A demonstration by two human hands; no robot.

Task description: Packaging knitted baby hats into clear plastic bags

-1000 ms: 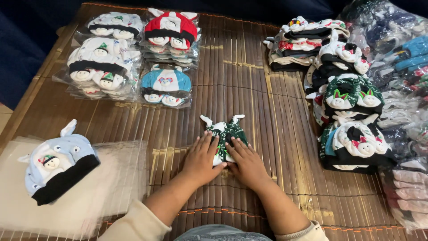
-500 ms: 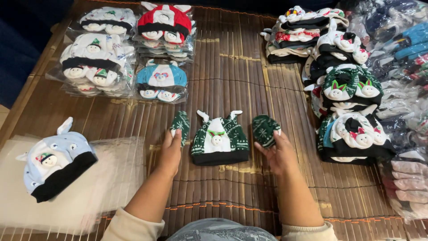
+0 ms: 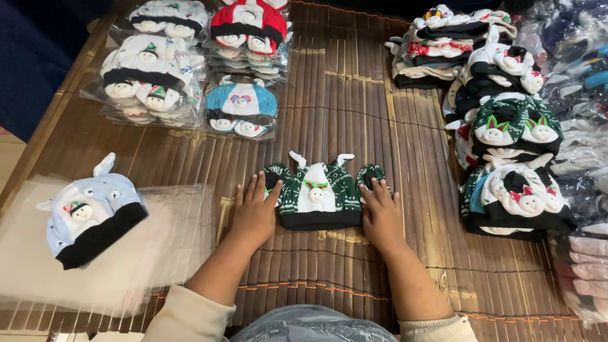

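Now the left hand (image 3: 254, 212) lies flat and open, fingers on a small green mitten (image 3: 276, 177) left of the green hat (image 3: 316, 193). Right of the hat, the right hand (image 3: 381, 215) lies open on another green mitten (image 3: 370, 175). Hat and mittens are laid out in a row on the counter (image 3: 354, 114), not yet bagged. Left of the hat, a blue hat (image 3: 88, 215) rests on clear bags (image 3: 158, 253). Packed sets (image 3: 240, 107) sit beyond the hat; loose piles (image 3: 506, 133) sit to its right.

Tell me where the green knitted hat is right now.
In the head view, the green hat lies flat at the mat's centre, between the left hand and right hand, a small mitten at each side.
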